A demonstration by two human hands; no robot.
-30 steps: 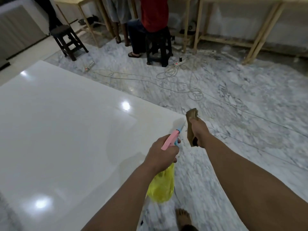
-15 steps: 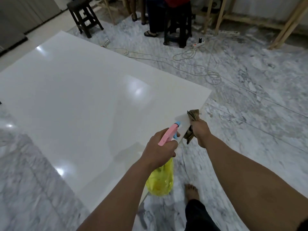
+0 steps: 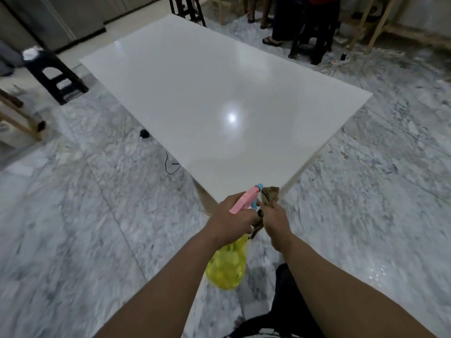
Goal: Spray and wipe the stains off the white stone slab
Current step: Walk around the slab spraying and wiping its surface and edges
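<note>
A large glossy white stone slab (image 3: 219, 93) fills the middle of the head view, raised on pale legs, its near corner just beyond my hands. I see no stains on it from here. My left hand (image 3: 230, 222) grips a spray bottle (image 3: 228, 267) with a yellow body and a pink and blue trigger head, nozzle pointing at the slab's near corner. My right hand (image 3: 275, 222) is closed on a crumpled brown cloth (image 3: 269, 195), held beside the nozzle. Both hands hover over the floor, just short of the slab.
Grey marble floor (image 3: 85, 228) surrounds the slab. Black stools stand at the left (image 3: 57, 74) and behind the far edge (image 3: 186, 7). Two people (image 3: 292, 18) stand at the back right near a power strip (image 3: 339, 61) and wooden frames (image 3: 390, 23). A thin cable (image 3: 170, 164) lies by the slab's left side.
My view has swung around the slab's corner, so the slab now stretches straight ahead. Both hands have come closer together, still holding the bottle and the cloth.
</note>
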